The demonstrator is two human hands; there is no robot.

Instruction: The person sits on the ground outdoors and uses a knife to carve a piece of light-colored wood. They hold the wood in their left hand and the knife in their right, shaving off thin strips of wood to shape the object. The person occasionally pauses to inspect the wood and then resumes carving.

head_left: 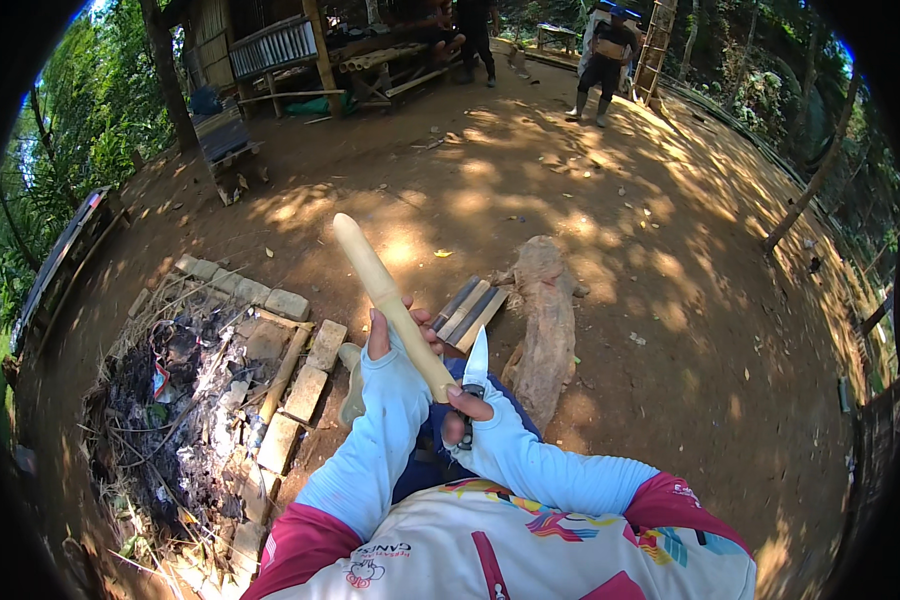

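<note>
A pale, smooth length of bamboo (370,270) with a rounded far end slants up and away to the left in front of me. My left hand (378,345) is closed around its middle, fingers on the right side and thumb on the left. At the near end, my right hand (473,412) grips a folding knife (477,362) by its dark handle. The bright blade points up and away from me, just right of the bamboo. My right thumb lies at the bamboo's near end. Light blue sleeves cover both forearms and part of the hands.
Left of me lies a fire pit (185,400) of ash and twigs, edged with bricks (307,393). Ahead are a low slatted wooden stool (470,312) and a thick log (545,330). Farther off stand a bench (225,140), a bamboo hut (275,50) and people (610,50).
</note>
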